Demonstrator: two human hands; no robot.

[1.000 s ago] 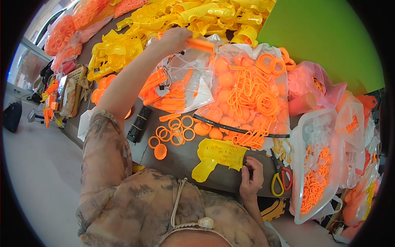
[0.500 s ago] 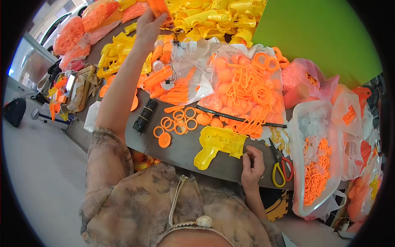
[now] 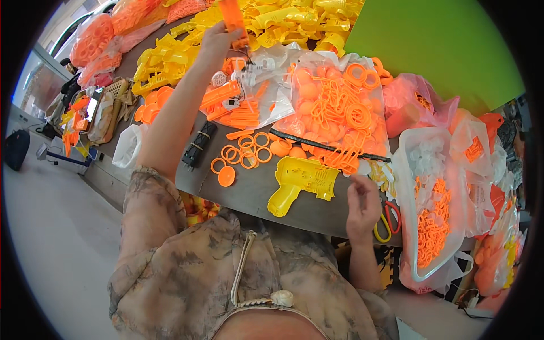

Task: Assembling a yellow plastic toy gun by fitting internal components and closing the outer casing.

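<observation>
My left hand (image 3: 220, 41), at the end of an outstretched arm, is closed on an orange plastic part (image 3: 233, 21) held over the far side of the table. Thin dark wires hang beneath that part. Nearer to me lies a yellow plastic housing half (image 3: 300, 182), hollow side up, with a handle slanting toward me. Just to its right is my right hand (image 3: 364, 211), apart from the housing. Its fingers are loosely bent with nothing visible in them. Below the left hand are orange parts with small motors and wires (image 3: 224, 93).
Orange rings (image 3: 247, 158), a black banded bundle (image 3: 199, 144) and a black strip (image 3: 328, 148) lie mid-table. Scissors (image 3: 391, 218) are by my right hand. A clear bin (image 3: 403, 226) holds small orange pieces. Yellow housings (image 3: 272, 22) are heaped at the back, beside a green board (image 3: 430, 51).
My left hand with the orange part has shifted to the right and slightly lower. The right hand has moved right, away from the yellow housing half. The whole view has shifted slightly.
</observation>
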